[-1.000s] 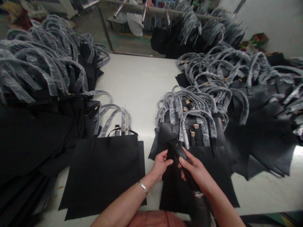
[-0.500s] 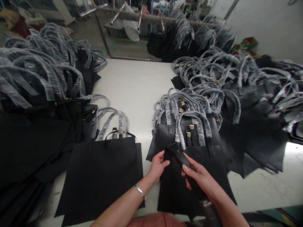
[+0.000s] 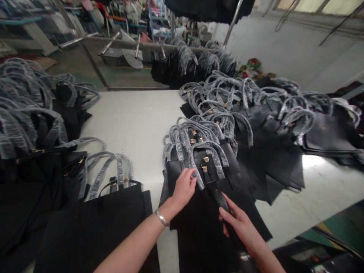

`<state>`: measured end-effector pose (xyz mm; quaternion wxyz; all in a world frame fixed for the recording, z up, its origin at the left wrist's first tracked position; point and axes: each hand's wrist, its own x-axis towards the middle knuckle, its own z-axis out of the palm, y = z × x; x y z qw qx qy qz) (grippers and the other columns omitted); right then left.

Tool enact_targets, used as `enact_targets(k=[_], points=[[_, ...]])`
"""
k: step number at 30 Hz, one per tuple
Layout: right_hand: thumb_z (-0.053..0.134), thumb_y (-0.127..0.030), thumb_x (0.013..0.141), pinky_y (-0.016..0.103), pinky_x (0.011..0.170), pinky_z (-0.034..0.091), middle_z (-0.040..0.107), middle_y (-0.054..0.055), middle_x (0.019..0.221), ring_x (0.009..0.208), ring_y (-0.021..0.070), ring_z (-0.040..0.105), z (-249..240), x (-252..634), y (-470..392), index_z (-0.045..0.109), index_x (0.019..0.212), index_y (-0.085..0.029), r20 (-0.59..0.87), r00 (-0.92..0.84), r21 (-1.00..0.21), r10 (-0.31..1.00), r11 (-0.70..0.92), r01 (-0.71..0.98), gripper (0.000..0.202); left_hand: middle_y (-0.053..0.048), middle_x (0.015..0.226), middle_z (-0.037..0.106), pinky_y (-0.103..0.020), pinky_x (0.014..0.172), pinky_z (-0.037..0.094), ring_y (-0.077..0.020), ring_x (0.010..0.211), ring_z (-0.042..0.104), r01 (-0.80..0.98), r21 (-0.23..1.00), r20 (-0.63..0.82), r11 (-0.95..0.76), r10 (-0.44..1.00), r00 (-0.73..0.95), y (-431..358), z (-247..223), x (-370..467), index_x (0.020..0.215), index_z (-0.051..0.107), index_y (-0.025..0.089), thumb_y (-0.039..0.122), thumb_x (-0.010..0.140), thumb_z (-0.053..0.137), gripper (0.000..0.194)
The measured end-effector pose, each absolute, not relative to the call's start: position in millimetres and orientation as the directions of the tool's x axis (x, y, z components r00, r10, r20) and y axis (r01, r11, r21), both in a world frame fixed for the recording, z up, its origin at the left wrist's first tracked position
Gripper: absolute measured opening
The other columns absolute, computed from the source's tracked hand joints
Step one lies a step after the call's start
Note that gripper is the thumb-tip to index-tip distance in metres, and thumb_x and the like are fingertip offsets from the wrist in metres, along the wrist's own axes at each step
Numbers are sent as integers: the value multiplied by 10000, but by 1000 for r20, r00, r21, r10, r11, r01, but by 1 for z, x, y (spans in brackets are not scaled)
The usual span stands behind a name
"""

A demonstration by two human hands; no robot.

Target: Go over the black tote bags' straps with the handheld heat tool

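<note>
My right hand [image 3: 234, 220] is wrapped round a black handheld tool [image 3: 220, 199], whose head rests at the top edge of a black bag panel [image 3: 204, 231]. My left hand [image 3: 184, 187] has its fingers bent together beside a plastic-wrapped handle [image 3: 198, 176]; whether they pinch it is hard to see. Gold buckles [image 3: 205, 163] on black straps show between the handles, just above the tool's head. Another black bag [image 3: 99, 227] with wrapped handles lies flat to the left of my left forearm.
Piles of black bags with wrapped handles lie at the left [image 3: 25, 170] and right [image 3: 270, 144] of the white table [image 3: 127, 117]. Beyond its far edge, more bags hang on a metal rack [image 3: 142, 44].
My left hand has moved from the bag's upper left edge up to the wrapped handle. The tool's head has shifted towards the buckles. The view has turned right and tilted up.
</note>
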<state>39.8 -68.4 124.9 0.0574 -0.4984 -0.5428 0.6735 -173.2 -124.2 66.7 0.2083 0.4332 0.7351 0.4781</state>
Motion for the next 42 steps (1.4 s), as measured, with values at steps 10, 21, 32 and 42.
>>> enact_targets(k=[10, 21, 32, 42], points=[[694, -565, 760, 267, 432, 430, 616, -42, 717, 423, 106, 533, 108, 89, -76, 286, 1498, -170, -612, -417, -789, 672, -486, 376, 931, -160, 1163, 549, -375, 851, 474, -300, 1008, 618, 795, 415, -176, 443, 896, -407, -27, 59, -160, 1231, 487, 129, 288, 830, 631, 454], [653, -527, 796, 254, 429, 417, 580, -56, 715, 425, 102, 534, 97, 99, -77, 260, 1502, -177, -611, -450, -791, 651, -479, 381, 881, -113, 1012, 636, -345, 878, 462, -244, 970, 619, 641, 632, -205, 435, 892, -403, -38, 59, -175, 980, 627, 149, 71, 741, 513, 276], [629, -492, 840, 251, 449, 425, 597, -40, 762, 450, 96, 533, 110, 97, -82, 282, 1513, -211, -584, -572, -811, 576, -437, 388, 808, -58, 667, 684, -313, 694, 526, -199, 665, 674, 383, 770, -543, 511, 839, -29, -112, 94, -201, 665, 652, 173, 177, 770, 570, 134], [681, -482, 812, 192, 406, 396, 617, -27, 723, 428, 87, 549, 134, 76, -89, 349, 1491, -243, -636, -713, -695, 295, -621, 363, 793, -79, 799, 673, -223, 605, 444, -129, 680, 607, -362, 813, -497, 456, 868, -23, -169, 67, -152, 928, 704, 112, 355, 785, 664, 285]])
